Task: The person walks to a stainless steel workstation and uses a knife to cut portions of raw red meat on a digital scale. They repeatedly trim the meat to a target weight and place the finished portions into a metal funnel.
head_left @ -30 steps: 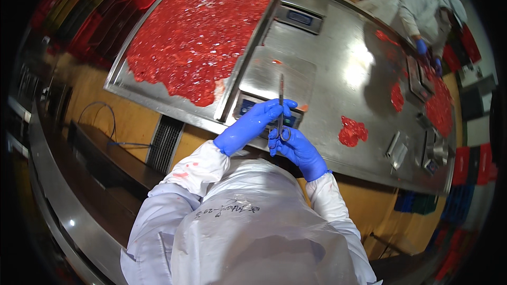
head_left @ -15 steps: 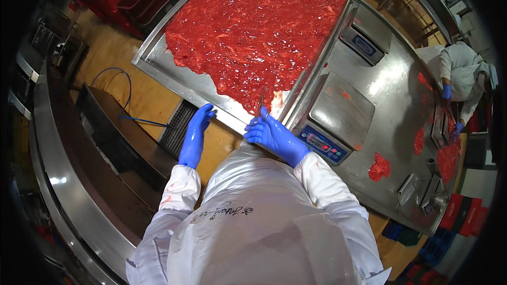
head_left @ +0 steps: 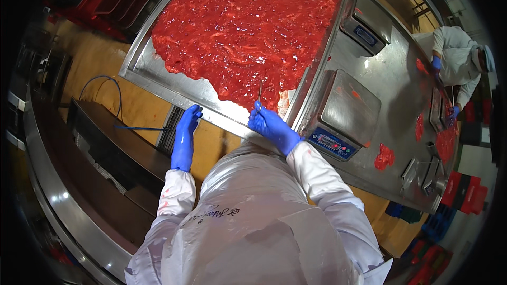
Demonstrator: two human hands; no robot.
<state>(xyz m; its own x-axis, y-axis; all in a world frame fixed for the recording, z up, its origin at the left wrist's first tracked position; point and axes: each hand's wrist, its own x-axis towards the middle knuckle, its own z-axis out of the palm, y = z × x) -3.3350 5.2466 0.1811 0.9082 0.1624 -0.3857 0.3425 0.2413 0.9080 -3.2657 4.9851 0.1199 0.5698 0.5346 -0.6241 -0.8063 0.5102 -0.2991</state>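
Note:
A broad mass of wet red raw meat (head_left: 243,37) covers most of a shallow steel tray (head_left: 166,79). My right hand (head_left: 272,130), in a blue glove, is closed around a thin metal tool that looks like tweezers (head_left: 260,92). Its tip points away from me, over the meat's near edge. My left hand (head_left: 184,138), also gloved in blue, is beside the tray's near rim. Its fingers are stretched and slightly bent, with nothing visible in them.
A steel scale (head_left: 348,108) stands right of the tray, with another scale (head_left: 365,29) beyond it. Meat scraps (head_left: 384,157) lie on the steel table. A co-worker (head_left: 458,55) works at its far right. Red crates (head_left: 129,0) stand at the far left.
The view has shifted slightly, moving the tray left in the picture. My right hand has closed more compactly around the tool, which now points straighter ahead. The left hand remains beside the rim.

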